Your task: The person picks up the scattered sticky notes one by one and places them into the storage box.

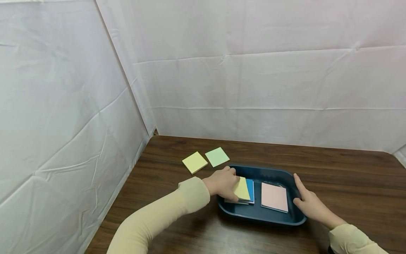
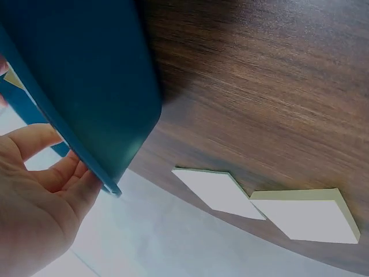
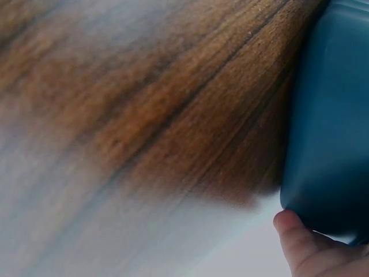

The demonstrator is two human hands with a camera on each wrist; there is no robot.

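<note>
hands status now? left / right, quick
Left hand: pinches the yellow sticky-note pad inside the blue tray.
Right hand: fingers straight, resting on the tray's right rim, no grip.

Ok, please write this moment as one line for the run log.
left hand: pinches yellow sticky pad in blue tray | right hand: rests on tray rim | pink pad: in tray
</note>
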